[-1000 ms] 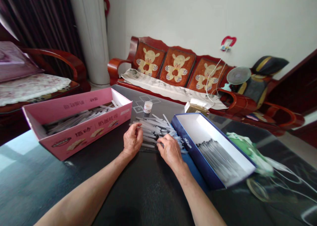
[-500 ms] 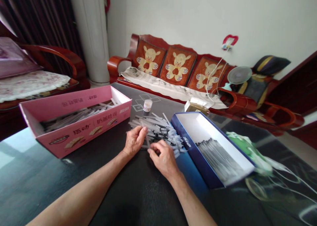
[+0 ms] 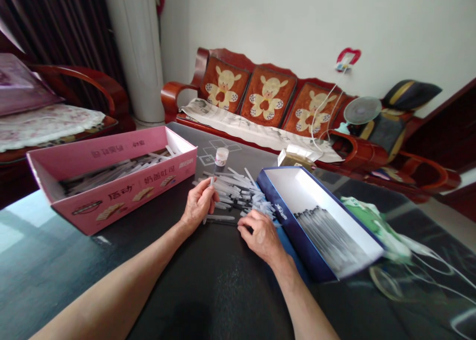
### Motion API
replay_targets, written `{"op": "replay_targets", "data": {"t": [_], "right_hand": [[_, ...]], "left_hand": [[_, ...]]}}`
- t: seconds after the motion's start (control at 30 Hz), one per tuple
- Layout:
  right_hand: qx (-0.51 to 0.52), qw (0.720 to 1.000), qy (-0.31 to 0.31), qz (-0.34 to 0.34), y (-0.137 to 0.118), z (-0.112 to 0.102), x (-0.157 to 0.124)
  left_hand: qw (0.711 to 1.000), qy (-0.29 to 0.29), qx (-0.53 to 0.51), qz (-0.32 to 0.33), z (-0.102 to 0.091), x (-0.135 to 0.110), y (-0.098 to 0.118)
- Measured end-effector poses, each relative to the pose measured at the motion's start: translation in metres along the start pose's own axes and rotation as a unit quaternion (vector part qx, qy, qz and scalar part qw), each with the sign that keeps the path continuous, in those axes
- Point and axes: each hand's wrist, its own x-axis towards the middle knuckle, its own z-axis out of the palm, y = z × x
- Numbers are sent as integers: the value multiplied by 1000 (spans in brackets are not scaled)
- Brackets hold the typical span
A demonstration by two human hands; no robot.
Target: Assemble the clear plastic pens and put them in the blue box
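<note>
My left hand (image 3: 199, 203) is closed around a slim, translucent plastic tube (image 3: 212, 180), whose pale end pokes up above the thumb. To its right, my right hand (image 3: 260, 235) is low over the dark table, thumb and fingertips pinched together. What they hold, if anything, is too small to make out. A single pale tube (image 3: 221, 217) lies on the table between the hands. Just beyond them spreads a loose pile of translucent tubes (image 3: 238, 188) with some dark pieces among them. The blue box (image 3: 290, 216) beside my right hand holds a neat row of clear, dark-tipped tubes (image 3: 325, 236).
On the left stands a long pink box (image 3: 126, 191) with many loose tubes inside. A small white-lidded jar (image 3: 222, 156) is behind the pile. At the right lie a green-and-white plastic bag (image 3: 372, 223) and white cables. A wooden sofa (image 3: 178, 99) stands beyond the table.
My hands have moved apart; the tube that was between them is now in my left hand alone. My right hand has shifted right. A single tube now shows on the table between them.
</note>
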Motion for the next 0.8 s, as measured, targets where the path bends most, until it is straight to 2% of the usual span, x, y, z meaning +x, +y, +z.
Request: {"op": "replay_targets", "data": {"t": [0.17,0.27,0.37,0.47,0.53,0.6,0.7,0.8], "right_hand": [[-56,998,-18,14,-7,3,1],[-52,998,-18,18,-9,-2,3],[4,999,20,41,-3,-14,5],[121,981,82,127,10,-26,7],[231,946,111,198,18,-32,7],[362,891,130,240,20,-34,8],[537,794,152,239,13,-34,11],[610,735,195,225,3,-34,15]], "left_hand": [[1000,-3,6,3,0,1,3],[1000,-9,12,3,1,2,5],[1000,16,3,9,2,2,6],[999,39,-6,13,4,1,6],[1000,14,7,13,4,0,5],[998,-33,45,28,5,-2,4],[982,-105,140,71,6,-7,5],[958,-136,230,101,7,-11,8]]}}
